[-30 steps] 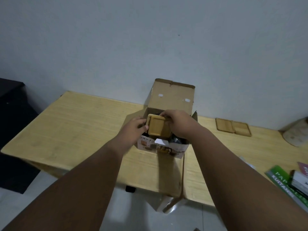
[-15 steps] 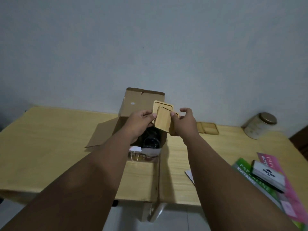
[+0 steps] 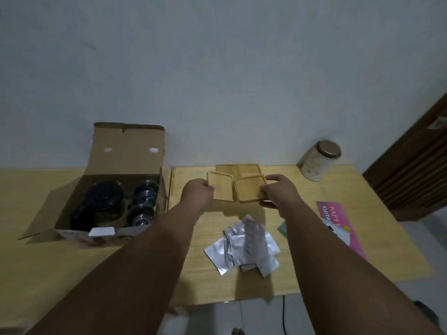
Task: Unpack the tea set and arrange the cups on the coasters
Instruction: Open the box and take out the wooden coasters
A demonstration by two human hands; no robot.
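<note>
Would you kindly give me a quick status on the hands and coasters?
Left hand and right hand each grip a square wooden coaster. Glass cups in the open cardboard box. Silver foil sachets nearby.

Left hand (image 3: 197,193): grips a square wooden coaster (image 3: 221,187) by its left edge.
Right hand (image 3: 280,193): grips a second coaster (image 3: 250,189).
Box (image 3: 125,151): open, on the table (image 3: 60,259), teapot (image 3: 101,204) and glass cups (image 3: 144,201) inside.
Foil sachets (image 3: 246,247): near front edge.
</note>
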